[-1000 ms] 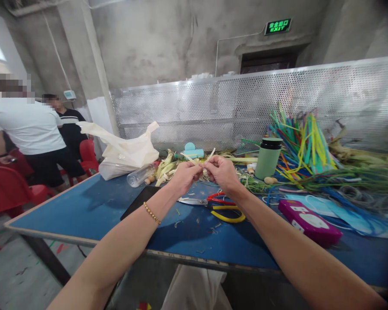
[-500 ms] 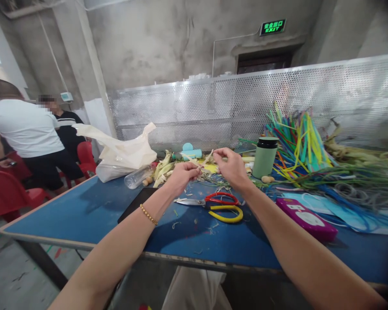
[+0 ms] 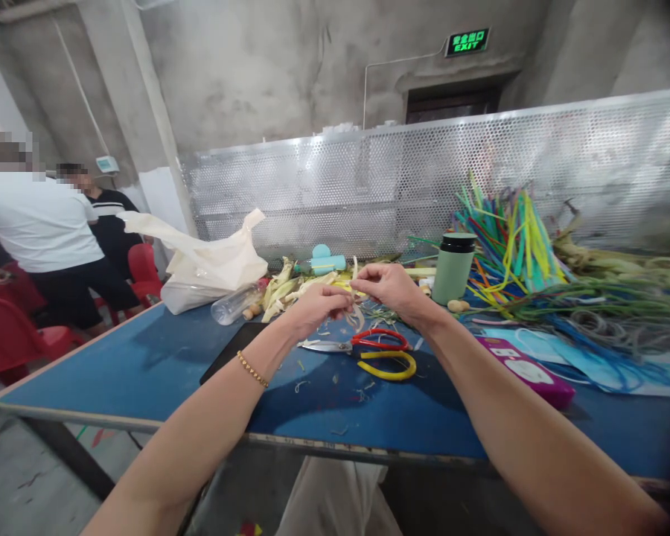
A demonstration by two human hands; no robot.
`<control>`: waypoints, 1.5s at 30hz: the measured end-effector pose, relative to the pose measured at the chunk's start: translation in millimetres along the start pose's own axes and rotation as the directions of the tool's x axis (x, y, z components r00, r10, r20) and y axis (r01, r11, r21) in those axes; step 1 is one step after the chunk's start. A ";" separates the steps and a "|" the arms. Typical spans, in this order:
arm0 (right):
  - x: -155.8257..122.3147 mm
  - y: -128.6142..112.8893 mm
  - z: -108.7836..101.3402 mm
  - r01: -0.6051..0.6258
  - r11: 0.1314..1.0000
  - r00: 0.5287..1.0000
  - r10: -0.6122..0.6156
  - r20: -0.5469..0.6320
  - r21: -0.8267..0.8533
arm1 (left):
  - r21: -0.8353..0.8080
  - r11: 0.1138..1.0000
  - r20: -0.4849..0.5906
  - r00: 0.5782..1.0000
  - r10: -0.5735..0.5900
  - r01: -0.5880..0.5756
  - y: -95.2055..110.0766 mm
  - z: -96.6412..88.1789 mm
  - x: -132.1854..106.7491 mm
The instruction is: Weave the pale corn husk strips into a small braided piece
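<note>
Above the blue table (image 3: 161,380), my left hand (image 3: 319,309) pinches a pale strip (image 3: 356,318) that looks like corn husk; part of it curls below the fingertips. Close beside it, my right hand (image 3: 391,289) is closed at the fingertips on the same pale material, and one end sticks up between the hands. My fingers hide how the strip is folded or joined. Just below the hands lie scissors (image 3: 388,339) with one red and one yellow handle, blades pointing left. Behind my left hand is a heap of pale husks (image 3: 282,289).
A white plastic bag (image 3: 212,260) and a clear bottle (image 3: 231,305) stand at the left. A dark flat tablet (image 3: 234,350) lies near my left forearm. At the right are a green canister (image 3: 453,268), colourful strips (image 3: 522,246) and a purple box (image 3: 528,368). People stand beyond the table.
My hands have drawn closer together. The pale strip, earlier stretched slantwise between them, now curls down below my fingers. The view has shifted slightly.
</note>
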State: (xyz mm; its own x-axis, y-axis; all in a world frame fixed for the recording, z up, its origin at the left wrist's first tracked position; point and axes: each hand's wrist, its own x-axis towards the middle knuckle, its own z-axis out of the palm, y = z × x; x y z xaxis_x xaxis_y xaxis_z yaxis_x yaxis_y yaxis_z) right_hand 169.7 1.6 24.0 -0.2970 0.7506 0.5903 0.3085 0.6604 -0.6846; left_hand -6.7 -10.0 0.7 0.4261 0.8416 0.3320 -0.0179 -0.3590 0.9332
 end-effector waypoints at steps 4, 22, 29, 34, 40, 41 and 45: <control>0.8 0.9 2.4 -0.004 0.999 0.999 0.002 -0.040 -0.049 | 0.032 0.998 -0.020 0.999 0.049 -0.048 -4.5 -0.9 2.0; 1.5 4.8 2.6 0.074 0.995 0.996 -0.071 0.052 -0.062 | -0.071 0.994 -0.025 0.996 -0.087 0.086 -4.9 -2.6 1.6; 0.1 -2.7 4.1 0.124 0.991 0.992 -0.123 0.025 -0.055 | 0.090 0.986 -0.120 0.984 -0.129 0.140 -1.8 -2.1 1.8; -0.2 -4.7 11.1 0.238 0.958 0.971 -0.238 0.016 -0.159 | 0.018 0.992 -0.152 0.981 -0.117 0.121 0.0 -2.5 1.7; -2.5 -3.5 14.5 0.420 0.830 0.901 -0.429 0.062 -0.368 | -0.225 0.968 -0.165 0.975 -0.147 0.108 -2.9 -9.8 6.3; -2.6 -2.8 14.6 0.452 0.795 0.882 -0.465 0.072 -0.405 | -0.250 0.963 -0.171 0.974 -0.150 0.105 -2.9 -10.5 6.9; -1.7 -0.7 14.1 0.520 0.671 0.826 -0.553 0.110 -0.529 | -0.320 0.942 -0.159 0.975 -0.158 0.101 -0.3 -11.5 7.4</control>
State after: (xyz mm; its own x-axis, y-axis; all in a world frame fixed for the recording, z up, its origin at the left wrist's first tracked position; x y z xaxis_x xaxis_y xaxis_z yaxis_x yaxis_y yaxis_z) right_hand 157.2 -0.4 17.5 -0.5155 0.2522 0.8189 0.5307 0.8443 0.0740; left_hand -14.0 0.9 4.4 0.2747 0.9409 0.1980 -0.2633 -0.1245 0.9567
